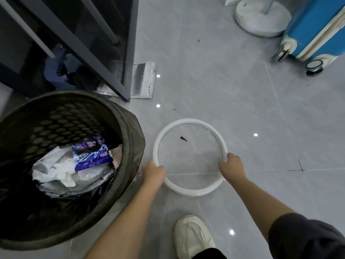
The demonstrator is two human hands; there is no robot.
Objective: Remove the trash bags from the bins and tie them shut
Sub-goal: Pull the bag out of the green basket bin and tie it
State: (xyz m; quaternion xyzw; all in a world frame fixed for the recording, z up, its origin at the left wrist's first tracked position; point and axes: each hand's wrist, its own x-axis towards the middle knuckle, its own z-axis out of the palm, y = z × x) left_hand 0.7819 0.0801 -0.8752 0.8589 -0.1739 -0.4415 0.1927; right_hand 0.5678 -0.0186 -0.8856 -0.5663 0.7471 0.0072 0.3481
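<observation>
A black mesh bin [46, 116] stands at the left, lined with a dark trash bag [135, 139] folded over its rim. Inside lie white paper and a purple snack wrapper [91, 154]. To the right of the bin, a white plastic ring [186, 122] sits low over the grey floor. My left hand [152, 172] grips the ring's near-left edge and my right hand [232, 165] grips its right edge. A small black piece [183, 138] lies on the floor inside the ring.
A dark metal frame [128, 53] stands behind the bin with a silver foil pouch [142, 80] at its foot. A blue suitcase [315, 28] and a white round stand base [261, 17] are at the far right. My white shoe [192, 236] is below the ring.
</observation>
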